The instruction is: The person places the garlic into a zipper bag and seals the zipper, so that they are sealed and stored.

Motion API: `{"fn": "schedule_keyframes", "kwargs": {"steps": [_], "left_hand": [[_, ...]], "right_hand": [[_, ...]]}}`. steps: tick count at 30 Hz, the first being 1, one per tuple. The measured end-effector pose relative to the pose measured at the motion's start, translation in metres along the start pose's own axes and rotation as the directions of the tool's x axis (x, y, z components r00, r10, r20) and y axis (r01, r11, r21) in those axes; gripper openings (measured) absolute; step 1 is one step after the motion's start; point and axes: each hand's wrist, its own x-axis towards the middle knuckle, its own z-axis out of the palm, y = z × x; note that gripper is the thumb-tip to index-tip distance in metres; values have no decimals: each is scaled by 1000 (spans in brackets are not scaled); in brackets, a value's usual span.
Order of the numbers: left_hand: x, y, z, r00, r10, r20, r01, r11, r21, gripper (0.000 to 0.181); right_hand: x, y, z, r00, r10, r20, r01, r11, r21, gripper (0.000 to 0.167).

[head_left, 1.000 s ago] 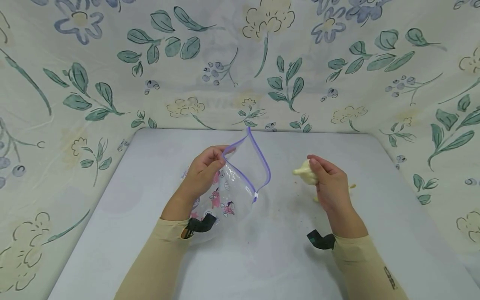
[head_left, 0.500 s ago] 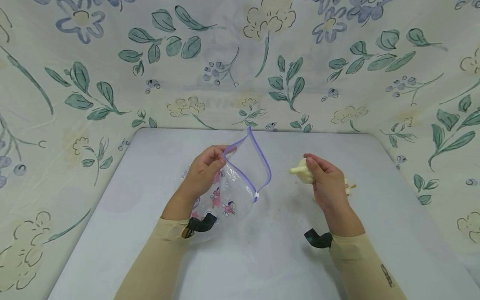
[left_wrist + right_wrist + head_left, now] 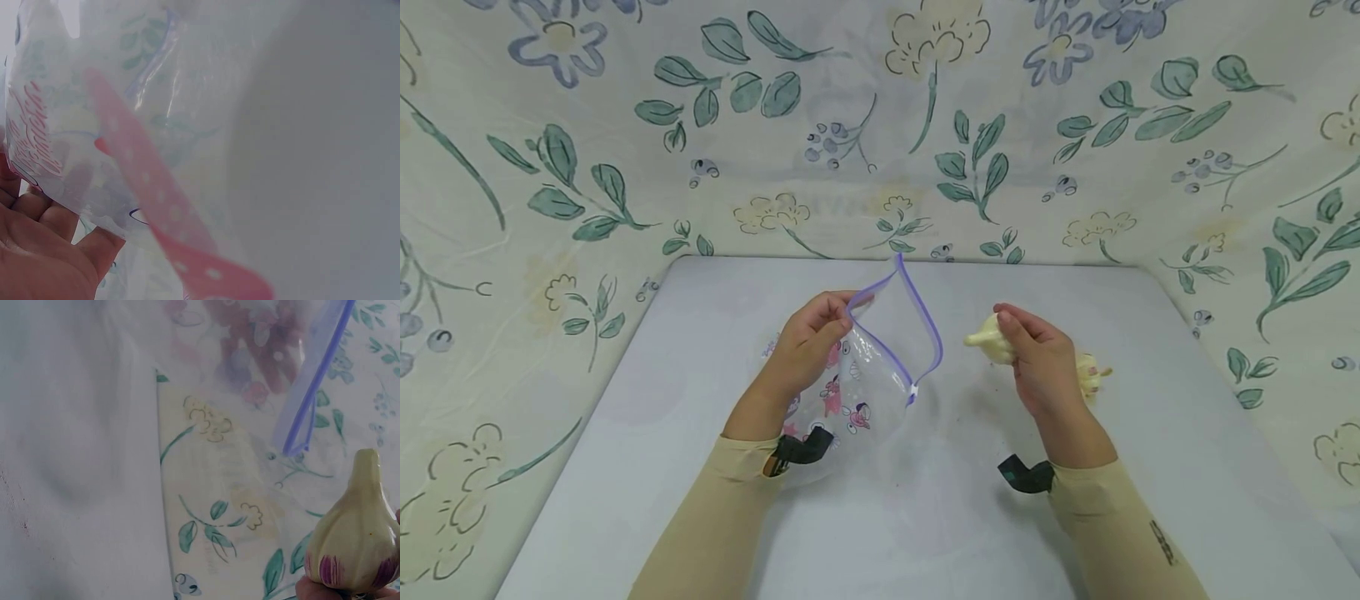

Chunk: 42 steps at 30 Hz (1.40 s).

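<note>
My left hand (image 3: 808, 342) pinches the rim of a clear zip bag (image 3: 868, 375) printed with pink figures. The bag's purple zip edge (image 3: 934, 333) stands spread apart in a diamond, with a slider at its lower corner. In my right hand (image 3: 1045, 362) is a garlic bulb (image 3: 988, 340), held between thumb and fingers with its stem pointing left at the bag's mouth, a short gap away. The right wrist view shows purple streaks low on the bulb (image 3: 353, 534). Close up in the left wrist view, the clear film (image 3: 200, 125) covers most of the frame.
Behind my right hand another pale garlic-like piece (image 3: 1090, 375) lies on the white table (image 3: 925, 517), partly hidden. Small dark specks dot the tabletop. A floral cloth (image 3: 850, 125) hangs behind the table's back edge.
My right hand has moved left with the garlic bulb, closer to the bag's mouth, uncovering more of the piece on the table. The left hand and bag have stayed put.
</note>
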Motion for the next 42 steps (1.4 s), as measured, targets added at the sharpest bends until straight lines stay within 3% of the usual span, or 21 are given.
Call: {"fn": "schedule_keyframes", "kwargs": {"steps": [10,20,33,42], "left_hand": [[-1,0,0,1000,-5,1,5,1000,-3,11],[0,1,-1,999,-54,8,54,999,-4,13],[0,0,0,1000,-5,16,5,1000,-7,15],[-1,1,0,999,-30,18,31,1000,-7,15]], "right_hand": [[0,0,9,999,-14,38,14,1000,-7,50],[-1,1,12,999,9,42,-7,1000,-28,48],[-2,1,22,999,7,51,-6,1000,-24,46],[-3,1,27,998,4,63,-2,1000,-18,44]]}}
